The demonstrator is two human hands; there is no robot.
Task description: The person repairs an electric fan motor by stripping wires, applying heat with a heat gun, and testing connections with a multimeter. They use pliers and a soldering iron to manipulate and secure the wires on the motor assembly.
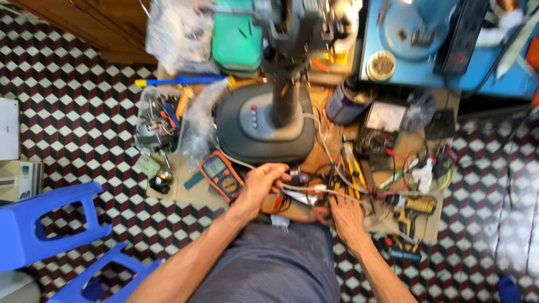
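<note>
My left hand [264,182] is closed around a small dark cylindrical part [297,177] with wires coming off it, held just above the cluttered wooden board [185,193]. My right hand [345,213] rests lower on the board among a tangle of red and white wires [373,193], fingers curled on them. An orange multimeter [222,175] lies just left of my left hand. The black base of a standing fan [264,126] sits right behind both hands.
A yellow cordless drill [412,209] lies to the right. An analogue meter [384,120], a dark can [348,101] and plastic bags of parts [163,118] crowd the board. A blue table [426,56] is at the back, blue plastic stools [50,224] at left.
</note>
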